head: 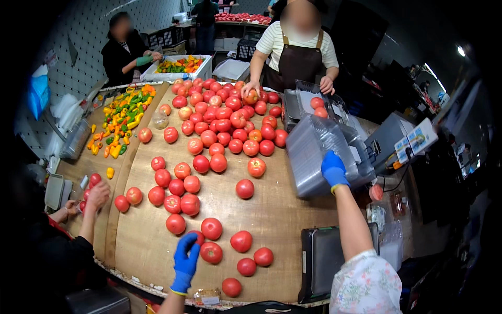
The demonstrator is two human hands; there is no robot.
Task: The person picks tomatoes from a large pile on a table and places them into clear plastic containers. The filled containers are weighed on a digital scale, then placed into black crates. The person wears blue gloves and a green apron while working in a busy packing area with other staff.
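Many red tomatoes (211,228) lie loose on a wooden tabletop (290,243), densest towards its far side. My left hand (185,261), in a blue glove, is at the near side with its fingers spread over a tomato (197,237); whether it grips the tomato I cannot tell. On the right, my right hand (335,169), also blue-gloved, reaches out to a large stack of clear plastic trays (313,153) and touches its near right side. The hand's underside is hidden, so its hold is unclear.
Across the table a person in an apron (300,55) touches a tomato. Another person's hands (98,195) hold tomatoes at left. Small peppers (125,114) lie beyond a wooden divider (131,172). A black-framed tray (329,259) sits near right, beside my right arm. A scale display (415,140) stands farther right.
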